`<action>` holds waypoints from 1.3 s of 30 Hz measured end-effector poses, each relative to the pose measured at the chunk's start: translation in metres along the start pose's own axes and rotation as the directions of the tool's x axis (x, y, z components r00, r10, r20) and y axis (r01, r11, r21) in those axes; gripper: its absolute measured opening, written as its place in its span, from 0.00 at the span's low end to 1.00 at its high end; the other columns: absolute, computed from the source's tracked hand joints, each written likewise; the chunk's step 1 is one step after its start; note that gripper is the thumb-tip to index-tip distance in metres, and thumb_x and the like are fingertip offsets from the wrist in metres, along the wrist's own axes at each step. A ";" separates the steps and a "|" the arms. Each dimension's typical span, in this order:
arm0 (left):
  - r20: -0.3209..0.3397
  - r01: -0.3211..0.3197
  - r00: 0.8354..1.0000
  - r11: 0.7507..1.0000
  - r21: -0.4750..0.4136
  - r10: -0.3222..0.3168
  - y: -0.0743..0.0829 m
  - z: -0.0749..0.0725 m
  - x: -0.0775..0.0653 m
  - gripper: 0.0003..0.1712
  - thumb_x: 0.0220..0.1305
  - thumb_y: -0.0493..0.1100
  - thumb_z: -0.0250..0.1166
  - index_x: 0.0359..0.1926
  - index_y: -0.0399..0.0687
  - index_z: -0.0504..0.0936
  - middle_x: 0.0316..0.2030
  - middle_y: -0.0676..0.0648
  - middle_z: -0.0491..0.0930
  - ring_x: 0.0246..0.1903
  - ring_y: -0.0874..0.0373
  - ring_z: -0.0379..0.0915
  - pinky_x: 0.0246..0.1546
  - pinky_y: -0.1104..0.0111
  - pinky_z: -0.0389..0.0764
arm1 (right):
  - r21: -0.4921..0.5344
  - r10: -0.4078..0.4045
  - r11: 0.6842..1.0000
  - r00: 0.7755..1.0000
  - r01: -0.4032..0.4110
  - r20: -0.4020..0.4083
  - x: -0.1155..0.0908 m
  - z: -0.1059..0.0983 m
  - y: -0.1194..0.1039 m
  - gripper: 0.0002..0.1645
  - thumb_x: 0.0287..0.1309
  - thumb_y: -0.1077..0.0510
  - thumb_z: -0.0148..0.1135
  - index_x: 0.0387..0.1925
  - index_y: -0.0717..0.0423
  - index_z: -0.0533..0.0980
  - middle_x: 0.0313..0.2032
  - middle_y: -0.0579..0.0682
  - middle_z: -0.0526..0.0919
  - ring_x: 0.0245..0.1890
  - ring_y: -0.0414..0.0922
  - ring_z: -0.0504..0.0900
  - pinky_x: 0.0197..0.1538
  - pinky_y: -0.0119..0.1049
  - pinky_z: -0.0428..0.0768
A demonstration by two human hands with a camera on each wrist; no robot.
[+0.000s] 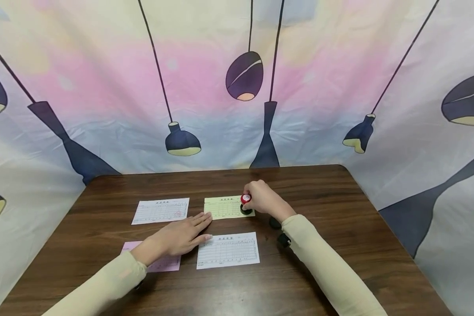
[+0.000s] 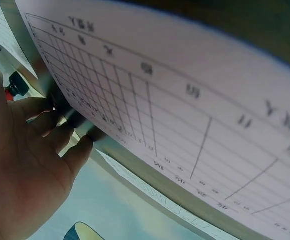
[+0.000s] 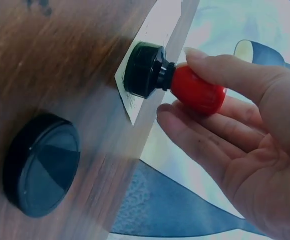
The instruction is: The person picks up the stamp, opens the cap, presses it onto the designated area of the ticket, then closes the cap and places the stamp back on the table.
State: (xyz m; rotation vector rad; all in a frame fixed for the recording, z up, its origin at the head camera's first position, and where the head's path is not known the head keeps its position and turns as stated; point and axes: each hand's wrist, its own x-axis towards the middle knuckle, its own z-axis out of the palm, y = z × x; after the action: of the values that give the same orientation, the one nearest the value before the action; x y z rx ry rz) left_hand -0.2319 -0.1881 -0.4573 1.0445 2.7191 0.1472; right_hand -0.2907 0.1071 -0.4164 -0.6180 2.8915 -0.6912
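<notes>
My right hand [image 1: 265,198] grips the red knob of a round stamp [image 3: 197,91]. Its black base stands on the right end of a yellow form [image 1: 223,207]. The left hand [image 1: 183,235] lies flat with straight fingers, its fingertips at the yellow form's lower left edge and its thumb at the top left corner of a white form [image 1: 229,251]. Printed grid lines of that white form fill much of the left wrist view. In the right wrist view, thumb and fingers pinch the knob, and a round black cap [image 3: 42,165] lies on the table nearby.
Another white form [image 1: 159,210] with a faint red stamp mark lies at the back left. A pink form [image 1: 166,263] sits partly under the left forearm. All lie on a dark wooden table [image 1: 300,184], backed by a cloth [image 1: 205,105] printed with lamps.
</notes>
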 end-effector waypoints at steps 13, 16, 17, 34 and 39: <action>-0.039 -0.011 0.999 0.999 0.047 0.013 0.001 -0.003 -0.002 0.41 0.84 0.66 0.40 0.81 0.41 0.61 0.81 0.41 0.59 0.80 0.41 0.58 0.77 0.44 0.67 | 0.209 -0.006 0.977 0.990 0.036 -0.141 -0.017 -0.024 0.006 0.17 0.56 0.53 0.81 0.46 0.51 0.87 0.42 0.47 0.92 0.41 0.39 0.87 0.43 0.34 0.85; -0.036 -0.003 0.999 0.999 0.043 0.004 0.001 -0.004 -0.004 0.41 0.84 0.66 0.41 0.81 0.41 0.61 0.82 0.41 0.59 0.81 0.42 0.57 0.77 0.43 0.66 | 0.235 -0.009 0.971 0.985 0.050 -0.173 -0.020 -0.025 0.005 0.16 0.57 0.52 0.80 0.47 0.49 0.87 0.43 0.47 0.91 0.43 0.41 0.88 0.45 0.37 0.86; -0.036 -0.003 0.999 0.999 0.035 0.004 0.002 -0.004 -0.004 0.42 0.83 0.66 0.41 0.81 0.41 0.61 0.81 0.41 0.59 0.81 0.41 0.57 0.77 0.43 0.66 | 0.242 -0.007 0.969 0.984 0.052 -0.180 -0.021 -0.026 0.005 0.16 0.57 0.52 0.80 0.47 0.48 0.87 0.43 0.46 0.91 0.43 0.41 0.88 0.45 0.38 0.86; -0.108 -0.013 0.994 0.997 0.077 0.021 0.000 0.004 0.001 0.39 0.83 0.66 0.42 0.77 0.44 0.71 0.79 0.41 0.65 0.77 0.42 0.65 0.72 0.42 0.73 | 0.317 -0.138 0.929 0.973 0.192 -0.185 -0.027 -0.026 -0.019 0.22 0.59 0.56 0.78 0.56 0.51 0.84 0.47 0.47 0.89 0.46 0.43 0.88 0.49 0.41 0.86; -0.154 -0.003 0.988 0.993 0.117 0.021 0.001 0.002 -0.005 0.39 0.82 0.67 0.42 0.75 0.45 0.73 0.81 0.41 0.60 0.76 0.42 0.66 0.69 0.39 0.75 | 0.346 -0.147 0.918 0.977 0.193 -0.155 -0.030 -0.022 -0.028 0.27 0.61 0.57 0.76 0.61 0.52 0.81 0.49 0.48 0.89 0.47 0.44 0.88 0.49 0.41 0.87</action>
State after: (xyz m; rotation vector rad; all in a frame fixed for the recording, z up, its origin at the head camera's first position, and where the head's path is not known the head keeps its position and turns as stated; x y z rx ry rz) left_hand -0.2268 -0.1904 -0.4577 1.1256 2.8920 0.0753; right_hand -0.2574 0.1052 -0.3839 -0.8041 2.7289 -1.2906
